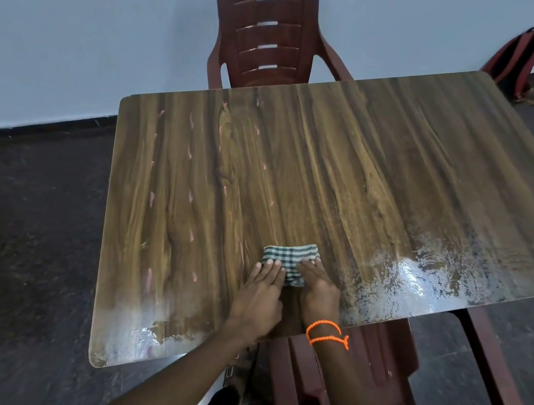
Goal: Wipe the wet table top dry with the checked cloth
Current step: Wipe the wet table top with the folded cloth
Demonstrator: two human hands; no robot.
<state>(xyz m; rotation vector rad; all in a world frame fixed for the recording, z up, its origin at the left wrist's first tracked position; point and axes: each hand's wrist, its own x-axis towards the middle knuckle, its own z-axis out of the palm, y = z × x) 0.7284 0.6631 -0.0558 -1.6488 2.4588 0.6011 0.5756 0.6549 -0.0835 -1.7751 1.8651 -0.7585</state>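
The fingers of the left hand (261, 290) lie flat and close together, tips pressing on the checked cloth (288, 260). The right hand (319, 287) does the same, flat on the cloth's other side. The folded cloth sits on the table top (296, 172), near the front edge. Shiny wet patches (419, 276) show at the front right and front left corners. An orange string (326, 334) wraps the right wrist. A red chair (268, 29) stands behind the table.

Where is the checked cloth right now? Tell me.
In the head view, the checked cloth lies folded on the table top near its front edge, pressed flat under the left hand and right hand.
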